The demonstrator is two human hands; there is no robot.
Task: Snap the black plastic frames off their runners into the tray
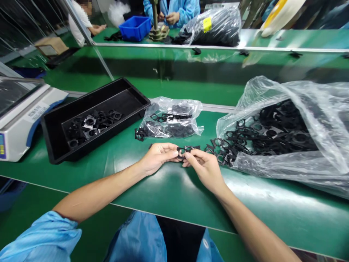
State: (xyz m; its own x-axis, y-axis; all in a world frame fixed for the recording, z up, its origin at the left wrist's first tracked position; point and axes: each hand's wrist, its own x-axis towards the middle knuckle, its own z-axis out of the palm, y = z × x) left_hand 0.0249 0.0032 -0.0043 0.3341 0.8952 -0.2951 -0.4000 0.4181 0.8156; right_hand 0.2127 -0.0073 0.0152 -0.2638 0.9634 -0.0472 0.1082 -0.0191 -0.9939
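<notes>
My left hand (158,157) and my right hand (205,165) meet over the green table (174,189), both pinching one small black plastic frame part (186,149) between fingertips. Just to the right, loose black parts (219,149) spill from the mouth of a large clear plastic bag (289,131) full of the same pieces. A smaller clear bag (171,118) with black parts lies just beyond my hands. To the left stands a black tray (92,120) with several finished parts in its inner well.
A white weighing scale (21,112) sits at the far left. Across the raised green shelf, other people in blue and white work beside a blue bin (135,27), a small press (156,31) and another bag of black parts (215,27).
</notes>
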